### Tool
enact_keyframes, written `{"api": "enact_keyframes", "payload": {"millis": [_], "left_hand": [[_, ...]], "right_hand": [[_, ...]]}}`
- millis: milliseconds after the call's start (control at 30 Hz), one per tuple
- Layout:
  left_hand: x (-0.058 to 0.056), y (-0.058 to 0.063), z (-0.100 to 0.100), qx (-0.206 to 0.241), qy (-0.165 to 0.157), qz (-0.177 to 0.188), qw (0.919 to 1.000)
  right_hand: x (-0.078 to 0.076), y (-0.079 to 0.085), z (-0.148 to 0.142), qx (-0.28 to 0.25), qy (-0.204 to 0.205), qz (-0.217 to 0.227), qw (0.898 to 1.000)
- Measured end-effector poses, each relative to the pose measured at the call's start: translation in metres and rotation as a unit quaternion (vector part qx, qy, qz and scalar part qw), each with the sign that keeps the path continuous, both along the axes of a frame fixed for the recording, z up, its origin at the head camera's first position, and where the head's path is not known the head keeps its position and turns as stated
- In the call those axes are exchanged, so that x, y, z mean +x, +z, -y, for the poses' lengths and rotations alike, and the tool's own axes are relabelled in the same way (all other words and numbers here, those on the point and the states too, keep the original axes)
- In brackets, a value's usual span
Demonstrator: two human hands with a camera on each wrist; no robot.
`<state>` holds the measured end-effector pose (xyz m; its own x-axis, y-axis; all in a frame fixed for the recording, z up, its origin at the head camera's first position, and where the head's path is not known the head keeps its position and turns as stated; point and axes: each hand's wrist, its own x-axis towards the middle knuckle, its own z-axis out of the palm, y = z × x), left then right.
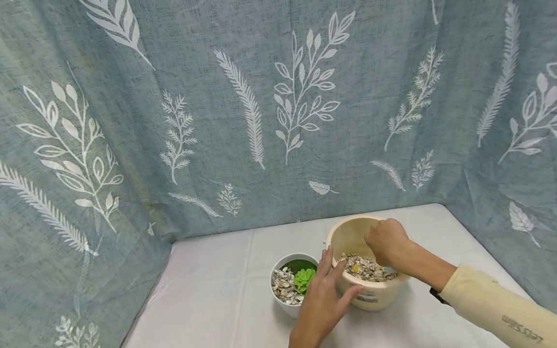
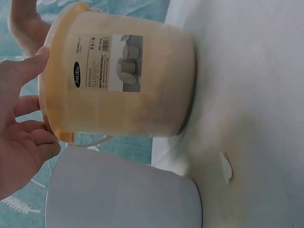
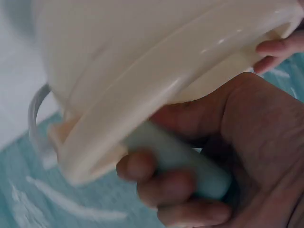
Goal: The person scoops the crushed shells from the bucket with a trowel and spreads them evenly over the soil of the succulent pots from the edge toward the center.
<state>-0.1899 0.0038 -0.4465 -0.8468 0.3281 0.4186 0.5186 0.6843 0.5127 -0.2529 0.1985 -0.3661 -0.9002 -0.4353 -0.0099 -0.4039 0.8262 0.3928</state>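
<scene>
Nearest, the left hand holds the bucket's near-left rim, fingers spread, the rim between thumb and index finger. Just left stands the pot, with stones and a plant inside. The bucket stands right of the middle of the worktop, toward its far right corner, with more stones within. Beyond the left hand, the right hand curls its fingers round a pale green handle at the bucket's right rim; its far end is hidden. Past the worktop's far edge hangs a curtain.
</scene>
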Motion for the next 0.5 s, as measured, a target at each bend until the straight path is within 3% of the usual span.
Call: {"api": "enact_keyframes", "payload": {"millis": [100,200,300,500], "left_hand": [[0.002,-0.003,-0.002,0.007,-0.001,-0.011,0.9999],[0.004,-0.006,-0.002,0.009,0.001,-0.019,0.9998],[0.004,-0.007,-0.003,0.003,0.002,-0.030,0.9995],[0.000,-0.007,-0.001,-0.001,-0.003,-0.060,0.9982]], "right_hand": [[-0.003,-0.004,-0.004,-0.084,-0.039,0.059,0.994],[-0.007,-0.011,-0.009,-0.175,-0.081,0.102,0.976],[-0.007,-0.019,-0.013,-0.243,-0.106,0.121,0.957],[-0.009,-0.027,-0.018,-0.303,-0.130,0.121,0.936]]}}
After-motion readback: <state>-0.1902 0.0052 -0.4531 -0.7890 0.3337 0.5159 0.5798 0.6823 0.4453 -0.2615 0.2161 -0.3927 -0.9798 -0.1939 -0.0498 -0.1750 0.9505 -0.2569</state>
